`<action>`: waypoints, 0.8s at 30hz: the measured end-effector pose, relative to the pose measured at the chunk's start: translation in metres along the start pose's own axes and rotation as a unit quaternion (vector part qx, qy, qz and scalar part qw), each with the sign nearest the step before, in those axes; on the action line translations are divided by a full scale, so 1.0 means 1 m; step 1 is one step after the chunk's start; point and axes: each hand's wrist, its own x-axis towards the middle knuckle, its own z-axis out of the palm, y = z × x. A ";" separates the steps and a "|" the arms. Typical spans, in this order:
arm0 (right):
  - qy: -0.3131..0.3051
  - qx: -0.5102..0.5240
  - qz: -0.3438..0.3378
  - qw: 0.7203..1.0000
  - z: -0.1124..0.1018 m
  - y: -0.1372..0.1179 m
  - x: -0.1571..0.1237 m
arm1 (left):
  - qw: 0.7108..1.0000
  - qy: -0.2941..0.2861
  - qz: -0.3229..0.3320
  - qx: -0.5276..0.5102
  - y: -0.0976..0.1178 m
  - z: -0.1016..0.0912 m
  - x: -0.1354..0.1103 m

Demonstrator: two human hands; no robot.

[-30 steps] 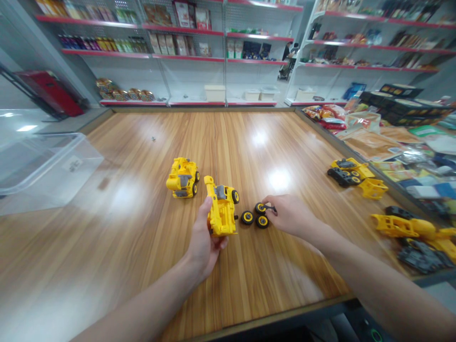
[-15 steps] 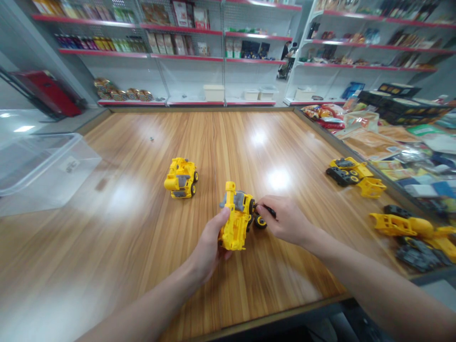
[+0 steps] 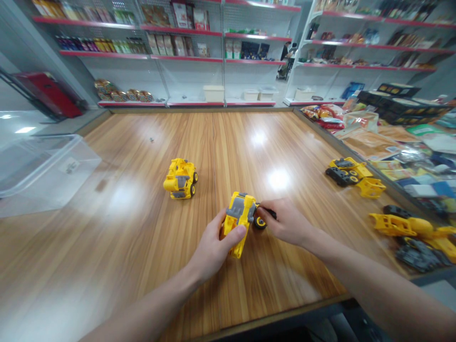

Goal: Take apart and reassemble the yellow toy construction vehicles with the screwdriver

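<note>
Clutching toy truck point(image 3: 239, 214), left hand point(image 3: 213, 249); open tabletop point(image 3: 213, 142) around.

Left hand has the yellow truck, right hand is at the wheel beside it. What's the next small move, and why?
Likely press the wheel into the yellow truck with the right hand, the left hand bracing it. The wheel, pinched by the right hand, sits against the truck's side, which the left hand grips.
</note>
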 end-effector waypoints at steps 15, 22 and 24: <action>0.016 -0.039 -0.030 0.999 0.010 0.003 -0.002 | 0.973 0.002 -0.177 -0.146 -0.005 -0.005 0.003; -0.013 -0.003 -0.020 1.000 0.010 0.002 -0.001 | 0.999 -0.013 0.034 0.040 0.001 0.000 0.000; -0.015 0.004 -0.026 1.000 0.009 0.002 -0.001 | 0.997 -0.015 0.048 0.052 0.001 0.000 -0.001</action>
